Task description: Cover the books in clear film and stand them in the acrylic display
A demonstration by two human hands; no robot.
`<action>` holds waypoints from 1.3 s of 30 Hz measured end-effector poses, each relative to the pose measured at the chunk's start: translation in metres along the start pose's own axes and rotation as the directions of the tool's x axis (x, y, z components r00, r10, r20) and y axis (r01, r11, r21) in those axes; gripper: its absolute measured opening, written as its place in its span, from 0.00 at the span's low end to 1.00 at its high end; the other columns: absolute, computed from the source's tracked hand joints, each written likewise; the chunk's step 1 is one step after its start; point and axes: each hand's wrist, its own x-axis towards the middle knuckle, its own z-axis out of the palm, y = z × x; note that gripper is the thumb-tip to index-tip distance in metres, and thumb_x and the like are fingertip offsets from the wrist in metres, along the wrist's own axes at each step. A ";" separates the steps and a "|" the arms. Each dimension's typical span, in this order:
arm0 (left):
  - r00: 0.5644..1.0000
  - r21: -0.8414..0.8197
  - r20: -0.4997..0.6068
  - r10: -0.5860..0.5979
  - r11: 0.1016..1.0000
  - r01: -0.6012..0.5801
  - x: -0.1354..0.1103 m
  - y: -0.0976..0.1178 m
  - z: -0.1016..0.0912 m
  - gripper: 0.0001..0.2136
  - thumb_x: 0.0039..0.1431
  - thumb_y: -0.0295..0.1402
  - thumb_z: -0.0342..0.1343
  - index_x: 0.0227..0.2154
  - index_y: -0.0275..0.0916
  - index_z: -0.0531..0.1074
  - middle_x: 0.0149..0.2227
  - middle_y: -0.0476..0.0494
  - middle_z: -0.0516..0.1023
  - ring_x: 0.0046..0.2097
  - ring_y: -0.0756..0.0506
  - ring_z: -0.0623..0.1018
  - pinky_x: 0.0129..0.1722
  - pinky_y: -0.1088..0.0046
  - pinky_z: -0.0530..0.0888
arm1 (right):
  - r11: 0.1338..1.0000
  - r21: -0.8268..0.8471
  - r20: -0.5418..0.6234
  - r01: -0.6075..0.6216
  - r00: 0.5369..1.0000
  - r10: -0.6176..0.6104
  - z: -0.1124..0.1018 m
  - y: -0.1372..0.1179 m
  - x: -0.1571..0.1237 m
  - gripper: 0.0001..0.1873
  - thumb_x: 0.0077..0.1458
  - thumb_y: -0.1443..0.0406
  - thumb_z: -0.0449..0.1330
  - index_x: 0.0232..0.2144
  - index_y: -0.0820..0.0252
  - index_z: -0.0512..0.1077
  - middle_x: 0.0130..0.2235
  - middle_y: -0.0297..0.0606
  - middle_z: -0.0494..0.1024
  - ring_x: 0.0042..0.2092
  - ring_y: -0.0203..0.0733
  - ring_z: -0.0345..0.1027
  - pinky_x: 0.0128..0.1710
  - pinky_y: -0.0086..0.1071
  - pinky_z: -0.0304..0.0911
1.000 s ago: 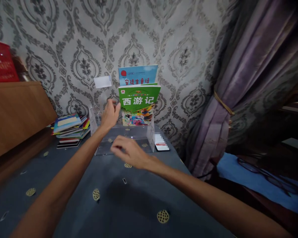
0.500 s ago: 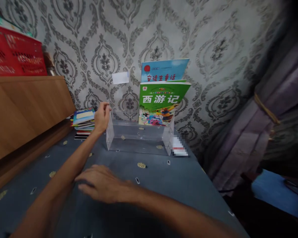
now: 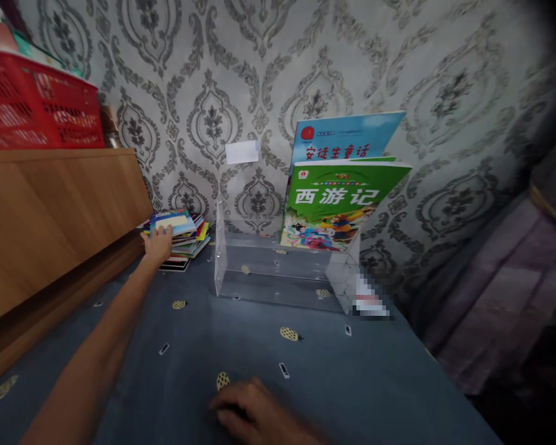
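My left hand (image 3: 158, 245) is at the near left edge of a stack of books (image 3: 194, 244), its fingers spread over the light blue top book (image 3: 178, 221). The thumb's contact is hard to make out. My right hand (image 3: 250, 408) hovers low over the cloth, bent, thumb apart from the fingers, with nothing in it. A clear acrylic rack (image 3: 220, 259) stands between the stack and the wall's right part. In its right side lean a green book (image 3: 338, 204) with a cartoon cover and, behind it, a blue book (image 3: 347, 133).
A dark blue patterned cloth (image 3: 241, 340) covers the surface. At left is a wooden cabinet (image 3: 60, 216) with a red basket (image 3: 41, 105) on top. A white card (image 3: 241, 152) is on the wallpaper. Right of the rack lies a pixelated item (image 3: 370, 300); a curtain (image 3: 495, 284) hangs beyond.
My left hand has gone from the rack's left end over to the book stack. My right hand has moved down and nearer the bottom edge. The view has shifted leftward.
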 end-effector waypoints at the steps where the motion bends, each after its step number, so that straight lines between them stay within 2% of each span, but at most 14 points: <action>1: 1.000 0.022 0.014 0.015 1.000 -0.015 0.001 -0.002 -0.002 0.25 0.61 0.22 0.39 0.61 0.28 0.62 0.60 0.18 0.68 0.62 0.25 0.67 0.56 0.37 0.64 | 0.998 0.060 -0.022 0.013 1.000 -0.011 0.001 0.004 0.001 0.14 0.61 0.63 0.58 0.46 0.54 0.80 0.45 0.40 0.82 0.49 0.45 0.74 0.54 0.38 0.65; 5: 0.997 0.095 0.043 0.057 0.994 -0.061 0.001 -0.007 -0.016 0.23 0.62 0.21 0.38 0.58 0.27 0.64 0.53 0.19 0.74 0.56 0.30 0.74 0.50 0.51 0.71 | 0.961 0.266 -0.067 0.080 0.996 -0.064 0.006 0.014 0.005 0.16 0.62 0.60 0.55 0.43 0.59 0.79 0.36 0.40 0.82 0.38 0.42 0.76 0.41 0.33 0.69; 9: 0.996 0.167 0.051 0.073 0.983 -0.081 -0.012 -0.009 -0.033 0.21 0.64 0.22 0.37 0.57 0.27 0.64 0.52 0.20 0.74 0.52 0.32 0.77 0.48 0.55 0.72 | 0.957 0.274 -0.104 0.097 0.992 -0.071 0.007 0.015 0.004 0.18 0.61 0.56 0.55 0.43 0.60 0.79 0.35 0.41 0.82 0.38 0.43 0.76 0.41 0.34 0.69; 14: 0.991 0.230 0.078 0.105 0.966 -0.121 -0.044 -0.004 -0.043 0.21 0.65 0.22 0.35 0.56 0.25 0.65 0.52 0.19 0.74 0.50 0.31 0.78 0.45 0.55 0.73 | 0.950 0.300 -0.099 0.085 0.993 -0.057 0.004 0.003 0.002 0.17 0.62 0.57 0.55 0.41 0.61 0.79 0.35 0.41 0.82 0.38 0.43 0.77 0.42 0.36 0.69; 23: 0.987 0.245 0.132 0.094 0.962 -0.124 -0.087 -0.001 -0.042 0.21 0.65 0.23 0.39 0.59 0.27 0.62 0.55 0.21 0.71 0.54 0.29 0.75 0.45 0.56 0.74 | 0.957 0.281 -0.098 0.079 0.994 -0.053 0.001 -0.007 0.000 0.14 0.60 0.64 0.55 0.41 0.62 0.79 0.33 0.39 0.81 0.37 0.40 0.75 0.41 0.34 0.67; 28: 0.984 0.239 0.152 0.092 0.963 -0.127 -0.114 0.006 -0.041 0.19 0.64 0.22 0.39 0.55 0.30 0.66 0.54 0.25 0.71 0.54 0.31 0.74 0.44 0.56 0.76 | 0.956 0.278 -0.096 0.091 0.993 -0.067 0.001 -0.006 0.000 0.13 0.59 0.66 0.55 0.40 0.61 0.79 0.33 0.38 0.81 0.37 0.40 0.75 0.40 0.33 0.67; 34: 0.982 0.204 0.157 0.109 0.969 -0.140 -0.144 0.014 -0.028 0.19 0.63 0.22 0.41 0.53 0.35 0.68 0.56 0.28 0.71 0.55 0.34 0.73 0.45 0.57 0.76 | 0.959 0.261 -0.107 0.110 0.991 -0.085 0.002 -0.006 -0.001 0.13 0.60 0.65 0.55 0.40 0.61 0.79 0.34 0.39 0.82 0.37 0.41 0.76 0.40 0.33 0.67; 39: 0.977 0.173 0.181 0.112 0.974 -0.144 -0.170 0.009 -0.020 0.20 0.62 0.21 0.42 0.54 0.37 0.68 0.62 0.29 0.67 0.60 0.33 0.69 0.50 0.55 0.75 | 0.964 0.244 -0.103 0.109 0.991 -0.086 0.000 -0.009 -0.002 0.14 0.59 0.65 0.55 0.40 0.60 0.80 0.33 0.38 0.81 0.37 0.41 0.75 0.40 0.33 0.66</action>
